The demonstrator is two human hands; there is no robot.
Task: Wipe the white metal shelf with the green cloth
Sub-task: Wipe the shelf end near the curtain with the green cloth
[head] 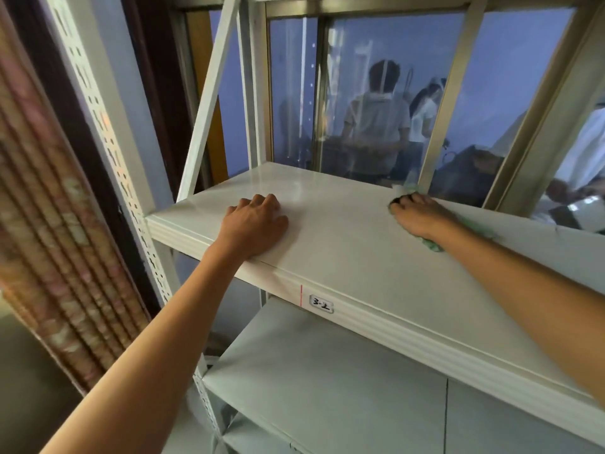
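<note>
Left hand point(253, 224) flat on white metal shelf point(343, 253), fingers loosely bent, together. Right hand point(422, 216) pressing green cloth point(432, 244) near back edge, fingers together.

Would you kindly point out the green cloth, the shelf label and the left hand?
green cloth point(432, 244): head view, on the edge showing under the right wrist.
shelf label point(321, 304): head view, on the handwritten tag's middle.
left hand point(253, 221): head view, on the back of the hand.
</note>
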